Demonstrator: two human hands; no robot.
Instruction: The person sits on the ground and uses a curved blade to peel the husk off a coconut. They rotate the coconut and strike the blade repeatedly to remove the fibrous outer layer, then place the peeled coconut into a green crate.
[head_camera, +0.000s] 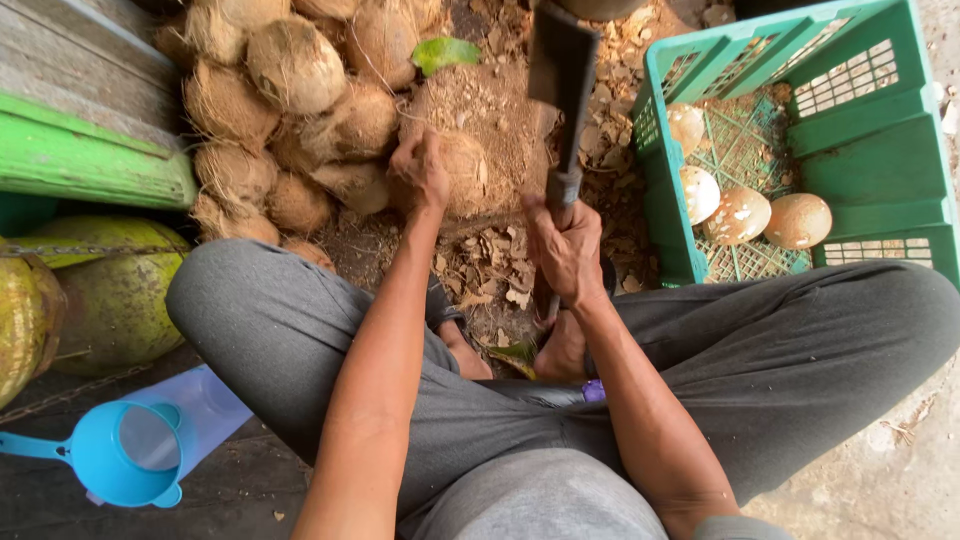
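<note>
Roughly husked brown coconut, fibrous.

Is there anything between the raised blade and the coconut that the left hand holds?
Nothing visible stands between them. The right hand holds the blade up over the coconut. The left hand grips the coconut on its left side, close to where the blade points but not under it.

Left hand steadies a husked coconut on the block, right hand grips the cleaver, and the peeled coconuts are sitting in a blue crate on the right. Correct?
Not quite: the crate holding the peeled coconuts is green, not blue, as the head view shows. The rest stands: the left hand steadies a husked coconut and the right hand grips the cleaver.
</note>
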